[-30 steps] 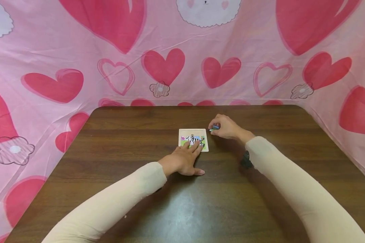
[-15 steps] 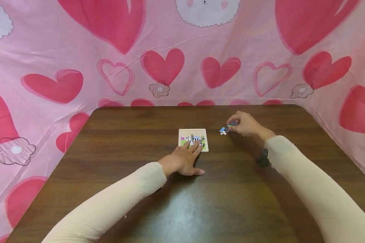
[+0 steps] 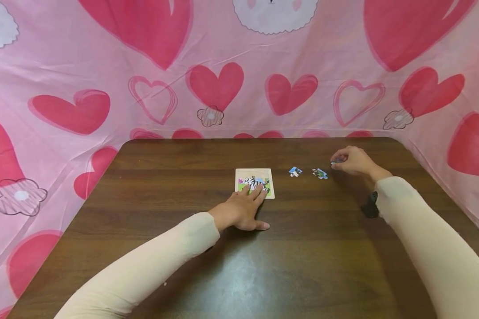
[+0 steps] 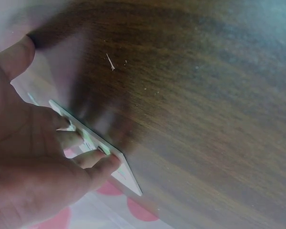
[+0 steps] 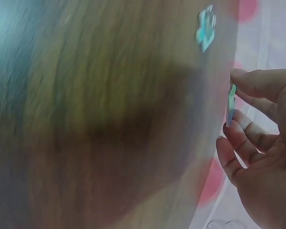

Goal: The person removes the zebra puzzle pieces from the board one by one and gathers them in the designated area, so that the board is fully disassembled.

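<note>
A small square puzzle board (image 3: 253, 171) with a zebra picture and a pale rim lies at mid-table. My left hand (image 3: 244, 210) rests on its near part, fingers spread and thumb out to the side; the left wrist view shows the fingertips on the board (image 4: 131, 181). To the right, my right hand (image 3: 355, 161) pinches a puzzle piece (image 5: 231, 105) between thumb and fingers, just over the table; its picture is mostly hidden. Between board and right hand lie two loose pieces: a blue, black and white puzzle piece (image 3: 295, 172) and a blue and green puzzle piece (image 3: 320, 173).
The dark wooden table (image 3: 223, 266) has rounded far corners. Behind and beside it hangs a pink cloth (image 3: 251, 57) printed with hearts. Small pale specks and a thin sliver (image 4: 110, 62) lie on the wood near the left hand.
My right hand has moved to the right, laying down first the blue, black and white piece, then the blue and green one. The left hand and the board have stayed put.
</note>
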`<state>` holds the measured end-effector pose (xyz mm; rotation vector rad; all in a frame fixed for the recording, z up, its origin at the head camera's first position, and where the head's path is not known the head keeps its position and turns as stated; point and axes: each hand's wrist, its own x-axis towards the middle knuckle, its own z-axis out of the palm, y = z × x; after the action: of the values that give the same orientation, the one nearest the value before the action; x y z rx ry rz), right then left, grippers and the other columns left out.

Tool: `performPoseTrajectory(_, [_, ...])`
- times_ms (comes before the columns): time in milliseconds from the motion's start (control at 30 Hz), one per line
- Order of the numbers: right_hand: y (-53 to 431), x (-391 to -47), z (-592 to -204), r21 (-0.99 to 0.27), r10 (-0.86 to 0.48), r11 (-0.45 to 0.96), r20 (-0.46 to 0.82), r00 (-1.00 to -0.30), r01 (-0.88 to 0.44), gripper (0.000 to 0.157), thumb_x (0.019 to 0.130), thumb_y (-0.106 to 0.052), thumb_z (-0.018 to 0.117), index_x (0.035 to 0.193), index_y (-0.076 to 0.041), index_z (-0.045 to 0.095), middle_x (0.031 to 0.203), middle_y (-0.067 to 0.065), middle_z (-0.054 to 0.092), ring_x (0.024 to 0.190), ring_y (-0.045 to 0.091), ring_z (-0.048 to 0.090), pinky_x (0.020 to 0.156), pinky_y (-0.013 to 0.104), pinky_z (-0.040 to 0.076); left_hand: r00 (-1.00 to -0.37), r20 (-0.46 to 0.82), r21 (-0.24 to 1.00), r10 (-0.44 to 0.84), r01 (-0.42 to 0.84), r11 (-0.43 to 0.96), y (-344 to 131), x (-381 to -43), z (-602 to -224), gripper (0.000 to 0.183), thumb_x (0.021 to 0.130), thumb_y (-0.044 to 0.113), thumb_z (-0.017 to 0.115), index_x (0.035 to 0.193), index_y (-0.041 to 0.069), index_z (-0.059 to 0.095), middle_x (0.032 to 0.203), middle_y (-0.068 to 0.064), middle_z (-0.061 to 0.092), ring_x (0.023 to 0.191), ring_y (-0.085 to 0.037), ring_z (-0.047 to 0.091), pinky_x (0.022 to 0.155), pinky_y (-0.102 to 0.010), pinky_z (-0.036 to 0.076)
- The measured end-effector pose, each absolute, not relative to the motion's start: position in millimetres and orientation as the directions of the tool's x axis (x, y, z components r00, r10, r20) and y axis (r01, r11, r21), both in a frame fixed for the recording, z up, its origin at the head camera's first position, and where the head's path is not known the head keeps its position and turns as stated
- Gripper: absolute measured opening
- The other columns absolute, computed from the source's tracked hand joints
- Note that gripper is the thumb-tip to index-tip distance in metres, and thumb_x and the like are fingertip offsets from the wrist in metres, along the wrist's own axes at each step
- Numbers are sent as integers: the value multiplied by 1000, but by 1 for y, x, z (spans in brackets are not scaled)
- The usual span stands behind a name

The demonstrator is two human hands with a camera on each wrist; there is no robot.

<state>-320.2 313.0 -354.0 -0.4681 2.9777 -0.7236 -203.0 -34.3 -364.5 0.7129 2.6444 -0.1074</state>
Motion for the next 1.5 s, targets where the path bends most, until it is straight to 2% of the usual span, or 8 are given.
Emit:
performPoseTrajectory(200, [329, -319, -362, -454, -269, 857, 6, -963, -242, 20, 85, -16, 72, 97, 0, 70, 97, 20, 61, 91, 33, 54, 77, 46, 43, -790, -395, 28, 470, 501, 865, -34, -203, -365, 93, 88, 69, 46, 156, 22, 4, 162, 2, -3, 147, -30, 6, 115, -48, 19])
performPoseTrajectory(300, [330, -316, -365, -470, -263, 853, -13, -965, -226, 19, 85, -15, 71, 97, 0, 69, 100, 21, 62, 94, 35, 55, 80, 49, 43, -789, -397, 28, 468, 500, 866, -34, -202, -364, 93, 88, 69, 46, 156, 22, 4, 162, 2, -4, 147, -31, 5, 115, -48, 19])
performPoseTrajectory(500, [329, -311, -371, -480, -256, 850, -13, -966, -219, 20, 85, -14, 72, 99, 0, 68, 102, 23, 55, 94, 36, 52, 80, 50, 42, -788, -395, 39, 473, 500, 865, -34, -202, -364, 93, 88, 68, 46, 157, 21, 5, 162, 1, -4, 147, -31, 5, 115, -48, 19])
performPoseTrajectory(667, [330, -309, -373, -465, -261, 851, 29, -965, -244, 21, 84, -14, 73, 98, 1, 68, 96, 20, 54, 86, 32, 52, 72, 41, 41, -789, -389, 45, 476, 500, 865, -34, -201, -364, 92, 89, 68, 47, 157, 20, 6, 162, 0, -3, 147, -32, 5, 116, -46, 18])
performPoseTrajectory(867, [329, -308, -373, -467, -251, 840, 117, -961, -276, 23, 87, -18, 72, 98, 1, 68, 95, 18, 59, 85, 31, 55, 72, 41, 42, -792, -373, 37, 483, 507, 861, -34, -200, -366, 93, 89, 67, 47, 156, 17, 8, 162, -5, 2, 147, -33, 6, 116, -44, 18])
performPoseTrajectory(1133, [304, -311, -368, -460, -297, 804, 236, -925, -375, 13, 85, -10, 72, 91, 1, 70, 82, 13, 55, 69, 22, 55, 60, 33, 44, -795, -330, 72, 509, 517, 853, -38, -196, -369, 92, 91, 65, 47, 156, 11, 11, 162, -10, 6, 147, -35, 6, 116, -43, 16])
performPoseTrajectory(1367, [265, -313, -362, -485, -354, 765, 232, -906, -424, 13, 86, -9, 72, 93, 2, 70, 89, 15, 59, 84, 30, 53, 73, 43, 41, -801, -287, 133, 525, 509, 850, -41, -194, -375, 90, 91, 63, 48, 155, 9, 13, 162, -10, 5, 147, -33, 4, 116, -45, 15])
performPoseTrajectory(1500, [248, -315, -363, -504, -362, 756, 209, -908, -417, 14, 86, -9, 71, 95, 2, 70, 91, 15, 59, 85, 30, 53, 75, 42, 42, -801, -276, 157, 531, 507, 847, -42, -193, -375, 90, 91, 62, 49, 155, 8, 14, 162, -10, 4, 147, -33, 3, 117, -45, 14])
